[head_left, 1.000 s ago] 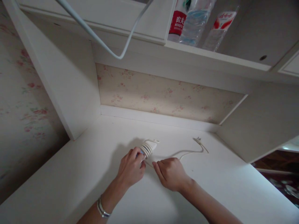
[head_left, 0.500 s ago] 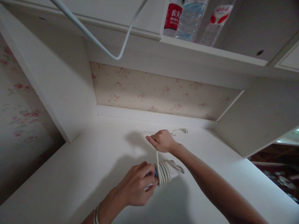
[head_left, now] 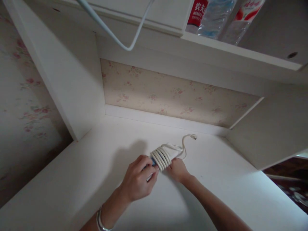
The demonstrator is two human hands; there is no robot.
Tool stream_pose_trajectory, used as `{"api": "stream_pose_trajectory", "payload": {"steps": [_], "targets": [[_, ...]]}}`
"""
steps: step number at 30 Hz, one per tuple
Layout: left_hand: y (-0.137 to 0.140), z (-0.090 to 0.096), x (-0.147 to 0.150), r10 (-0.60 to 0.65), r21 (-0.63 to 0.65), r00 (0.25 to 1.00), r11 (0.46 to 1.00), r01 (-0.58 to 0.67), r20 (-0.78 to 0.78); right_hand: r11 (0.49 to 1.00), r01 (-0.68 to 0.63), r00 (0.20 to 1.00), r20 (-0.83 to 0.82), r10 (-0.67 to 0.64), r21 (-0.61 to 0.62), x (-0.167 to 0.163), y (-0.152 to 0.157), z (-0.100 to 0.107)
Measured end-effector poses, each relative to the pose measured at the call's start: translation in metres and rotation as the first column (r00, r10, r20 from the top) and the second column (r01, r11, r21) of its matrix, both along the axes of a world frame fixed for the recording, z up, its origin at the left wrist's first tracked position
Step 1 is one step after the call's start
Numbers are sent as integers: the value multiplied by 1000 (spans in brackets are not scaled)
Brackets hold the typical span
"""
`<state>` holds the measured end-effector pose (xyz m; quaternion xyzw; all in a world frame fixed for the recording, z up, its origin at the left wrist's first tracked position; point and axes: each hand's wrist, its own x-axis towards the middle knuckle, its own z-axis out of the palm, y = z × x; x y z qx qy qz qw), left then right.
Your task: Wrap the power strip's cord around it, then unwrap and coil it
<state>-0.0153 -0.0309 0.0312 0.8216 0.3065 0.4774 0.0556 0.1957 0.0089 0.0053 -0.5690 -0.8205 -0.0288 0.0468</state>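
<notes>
While the left hand pinches the near end of a white-and-blue device over the white desktop, cream cord sits coiled round its middle; the body looks light, hard and smooth, best gripped at that bare end, while the cord seems bendy but springy, apt to slide loose; the right hand is closed in just beneath the coils, its fingertips hidden, so its hold cannot be told; beyond lies the plug; above, a red-labelled bottle reads "农夫" and "NONGFU"; the rightmost bottle's red-and-white label is too blurred to read surely.
</notes>
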Motion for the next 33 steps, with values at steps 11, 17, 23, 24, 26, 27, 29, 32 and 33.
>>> {"api": "stream_pose_trajectory", "payload": {"steps": [11, 17, 23, 24, 26, 27, 29, 32, 33], "targets": [[14, -15, 10, 339, -98, 922, 928, -361, -187, 886, -260, 966, 90, 244, 384, -15, -51, 43], [8, -22, 20, 168, -116, 930, 970, -216, -327, 764, -395, 918, 183, 353, 509, -13, -9, 71], [0, -18, 23, -86, -203, 949, 979, 24, -303, 785, -473, 881, 208, 425, 400, -31, 32, 83], [-1, -17, 23, -111, -211, 947, 976, 48, -302, 797, -478, 878, 210, 430, 370, -35, 38, 85], [-2, -16, 21, -174, -211, 936, 971, 111, -305, 825, -464, 885, 207, 417, 323, -43, 49, 88], [-3, -15, 19, -214, -206, 929, 966, 155, -303, 842, -447, 893, 203, 401, 301, -47, 54, 89], [-6, -13, 17, -293, -190, 916, 950, 247, -275, 882, -401, 912, 198, 359, 246, -53, 63, 88], [-10, -8, 13, -352, -150, 918, 933, 327, -184, 931, -341, 929, 201, 312, 133, -55, 71, 78], [-11, -6, 12, -355, -129, 922, 932, 337, -155, 941, -325, 932, 198, 302, 95, -54, 71, 73]]}}
